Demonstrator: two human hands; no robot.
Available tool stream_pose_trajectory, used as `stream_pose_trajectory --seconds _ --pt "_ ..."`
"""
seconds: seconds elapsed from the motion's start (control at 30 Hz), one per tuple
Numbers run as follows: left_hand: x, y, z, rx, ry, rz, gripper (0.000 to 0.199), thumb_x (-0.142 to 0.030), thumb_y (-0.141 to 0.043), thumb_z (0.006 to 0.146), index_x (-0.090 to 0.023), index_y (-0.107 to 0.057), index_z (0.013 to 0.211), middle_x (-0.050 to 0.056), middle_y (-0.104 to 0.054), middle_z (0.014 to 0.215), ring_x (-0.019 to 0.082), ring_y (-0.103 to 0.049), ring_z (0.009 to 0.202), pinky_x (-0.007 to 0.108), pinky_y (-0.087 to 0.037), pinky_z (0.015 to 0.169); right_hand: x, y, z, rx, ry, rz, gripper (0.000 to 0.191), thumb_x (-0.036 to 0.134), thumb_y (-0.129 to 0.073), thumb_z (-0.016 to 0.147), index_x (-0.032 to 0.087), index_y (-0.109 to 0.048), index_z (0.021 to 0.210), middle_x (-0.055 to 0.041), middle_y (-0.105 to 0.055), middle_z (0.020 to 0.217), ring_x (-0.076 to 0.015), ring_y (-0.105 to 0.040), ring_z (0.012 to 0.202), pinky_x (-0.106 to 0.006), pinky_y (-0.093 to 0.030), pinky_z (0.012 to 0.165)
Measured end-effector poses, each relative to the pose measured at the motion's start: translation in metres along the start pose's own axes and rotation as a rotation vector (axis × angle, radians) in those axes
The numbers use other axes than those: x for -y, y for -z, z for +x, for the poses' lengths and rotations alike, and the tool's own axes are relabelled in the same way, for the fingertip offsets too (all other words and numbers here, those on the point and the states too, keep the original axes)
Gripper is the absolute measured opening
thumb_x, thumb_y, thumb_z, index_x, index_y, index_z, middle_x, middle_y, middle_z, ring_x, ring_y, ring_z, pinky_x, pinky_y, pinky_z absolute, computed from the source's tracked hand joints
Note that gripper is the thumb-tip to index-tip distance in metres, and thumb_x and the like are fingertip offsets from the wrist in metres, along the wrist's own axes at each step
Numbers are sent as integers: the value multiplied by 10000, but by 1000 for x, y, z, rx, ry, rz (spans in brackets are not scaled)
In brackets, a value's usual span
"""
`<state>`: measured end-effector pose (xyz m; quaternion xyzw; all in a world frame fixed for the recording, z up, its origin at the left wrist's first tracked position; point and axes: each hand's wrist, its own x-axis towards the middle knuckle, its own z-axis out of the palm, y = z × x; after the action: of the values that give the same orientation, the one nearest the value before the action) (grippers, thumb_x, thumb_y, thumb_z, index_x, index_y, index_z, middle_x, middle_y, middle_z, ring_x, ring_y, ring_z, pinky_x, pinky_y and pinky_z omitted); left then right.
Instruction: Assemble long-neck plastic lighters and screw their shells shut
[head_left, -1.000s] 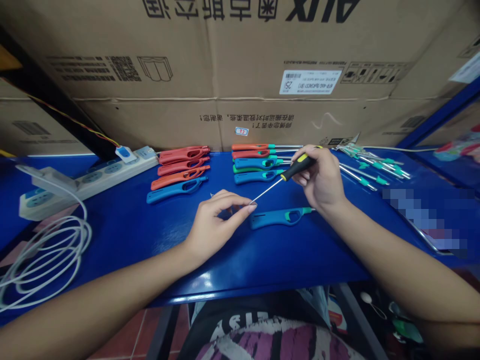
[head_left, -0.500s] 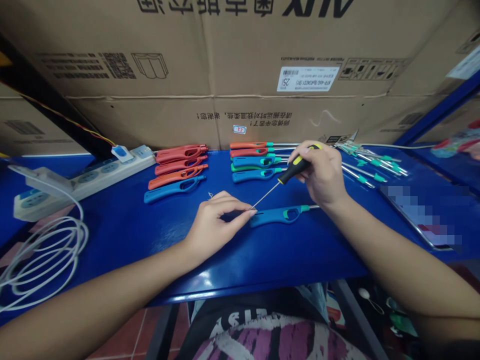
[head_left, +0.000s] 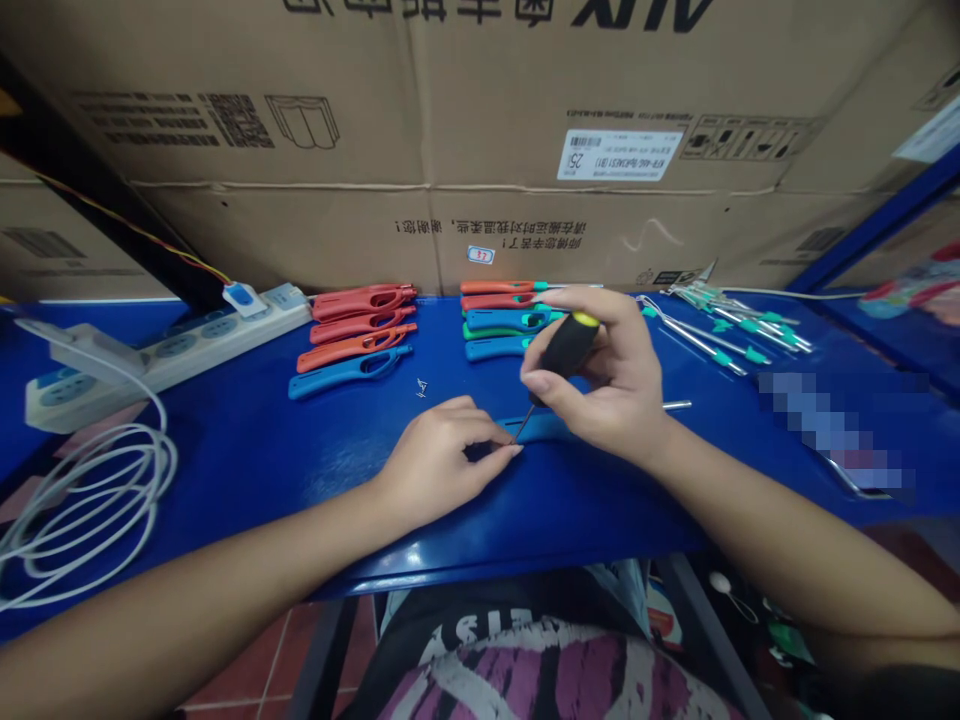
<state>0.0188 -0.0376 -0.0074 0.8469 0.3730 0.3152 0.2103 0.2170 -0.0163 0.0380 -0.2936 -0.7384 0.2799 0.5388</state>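
Observation:
A blue long-nosed lighter (head_left: 536, 428) lies on the table, its metal tube pointing right. My right hand (head_left: 611, 380) is closed round the black and yellow handle of a screwdriver (head_left: 564, 352) and hides the lighter's middle. The screwdriver slants down, with its tip at the lighter's left end. There, my left hand (head_left: 450, 458) pinches thumb and forefinger together beside the tip and against the lighter; whatever is between the fingertips is too small to make out. Several small screws (head_left: 422, 387) lie behind my left hand.
Red, orange and blue lighter bodies (head_left: 351, 370) lie at back left. More lighters with tubes (head_left: 499, 320) lie at back centre. Loose metal tubes with green parts (head_left: 739, 320) are at right, near a phone (head_left: 832, 430). A power strip (head_left: 202, 335) and coiled white cable (head_left: 97, 520) stand left.
My right hand has moved left and nearer me, bringing the screwdriver more upright over the lighter. My left fingertips have shifted slightly right and nearer to me. The small screws now show more fully.

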Motion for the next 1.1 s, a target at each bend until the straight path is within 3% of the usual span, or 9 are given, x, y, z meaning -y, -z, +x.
stream_pose_trajectory --seconds 0.13,0.3,0.43,0.53,0.63,0.9,1.1 --pt "1 1 0 63 -18 23 135 -273 -669 933 -218 -769 861 29 -769 841 214 -670 850 356 -542 796 1 2 0 207 -20 -35 572 290 -674 890 349 -443 1409 -58 -642 1153 -193 -686 840 -356 -619 685" --pt "4 -1 1 127 -74 31 146 -266 -636 961 -205 -750 893 41 -767 890 216 -674 897 369 -537 849 0 3 -4 286 -10 -73 598 223 -670 875 365 -447 1411 -65 -623 1238 -195 -689 865 -321 -616 636" --pt "6 2 4 110 -52 6 147 -352 -714 913 -213 -724 958 26 -728 899 211 -642 883 363 -517 842 -2 1 -5 154 6 -57 554 211 -698 859 357 -507 1358 -57 -596 1323 -183 -696 836 -325 -620 621" --pt "7 4 6 73 2 64 439 -468 -795 818 -231 -671 1166 33 -675 995 233 -612 938 393 -505 875 -3 0 -4 23 28 -45 512 237 -708 859 354 -525 1323 -48 -556 1387 -152 -692 796 -323 -630 638" --pt "8 3 6 92 30 102 487 -440 -784 833 -228 -626 1242 56 -656 1121 260 -589 1032 429 -494 931 -6 -1 -2 -40 16 -47 511 297 -725 852 351 -523 1319 -54 -524 1433 -157 -689 808 -340 -641 652" --pt "10 0 5 113 -18 69 332 -235 -699 885 -193 -621 1205 58 -699 1170 250 -594 1072 423 -484 978 -11 -1 -3 7 30 -75 509 260 -711 865 359 -524 1328 -51 -557 1382 -155 -692 798 -335 -642 673" --pt "10 0 4 116 -21 74 318 -217 -694 886 -170 -629 1193 58 -712 1151 239 -587 1037 415 -489 964 -17 -1 -4 33 86 -76 546 209 -707 867 330 -507 1361 -58 -594 1312 -148 -687 794 -315 -640 647"
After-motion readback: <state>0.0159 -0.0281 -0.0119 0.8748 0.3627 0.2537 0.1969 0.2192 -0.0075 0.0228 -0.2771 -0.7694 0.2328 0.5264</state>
